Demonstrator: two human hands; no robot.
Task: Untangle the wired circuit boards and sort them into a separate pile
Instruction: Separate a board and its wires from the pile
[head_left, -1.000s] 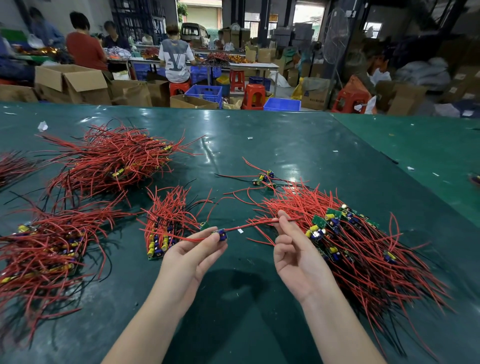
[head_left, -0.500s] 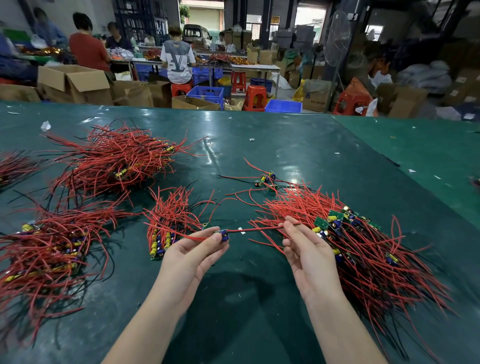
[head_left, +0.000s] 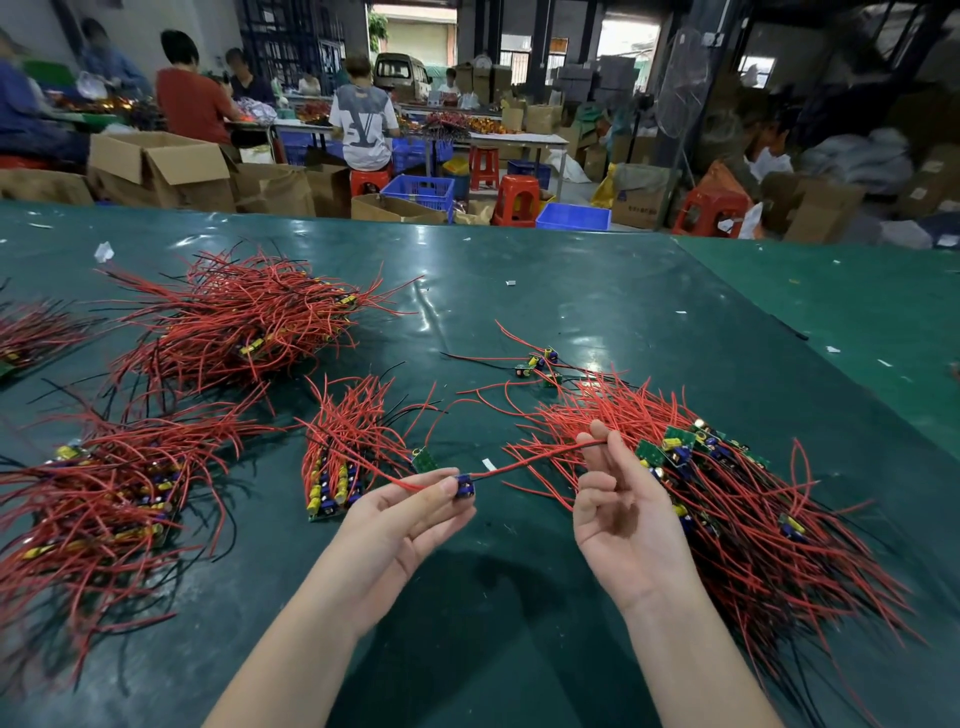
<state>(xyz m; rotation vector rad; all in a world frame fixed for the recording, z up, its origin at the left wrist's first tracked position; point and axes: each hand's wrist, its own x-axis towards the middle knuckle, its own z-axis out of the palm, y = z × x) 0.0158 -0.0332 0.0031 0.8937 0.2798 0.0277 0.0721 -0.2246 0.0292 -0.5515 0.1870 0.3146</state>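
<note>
A small circuit board (head_left: 464, 488) with a blue component is pinched between the thumb and fingertips of the left hand (head_left: 402, 519), palm turned up, near the centre of the frame. From it a thin, glossy red wire (head_left: 530, 465) is stretched toward 2 o'clock, where its far end is pinched by the fingertips of the right hand (head_left: 621, 512), whose other fingers are loosely curled. A large tangled heap (head_left: 737, 499) of red and black wires with green boards lies at 3 o'clock, partly behind the right hand. A small neat pile (head_left: 345, 457) of boards with yellow cylinders and fanned red leads is seen at 9 o'clock from the left hand. Bushier bundles (head_left: 234, 322) are spread at 10 and 8 o'clock. Everything rests on a smooth, shiny dark green table mat (head_left: 519, 597).
</note>
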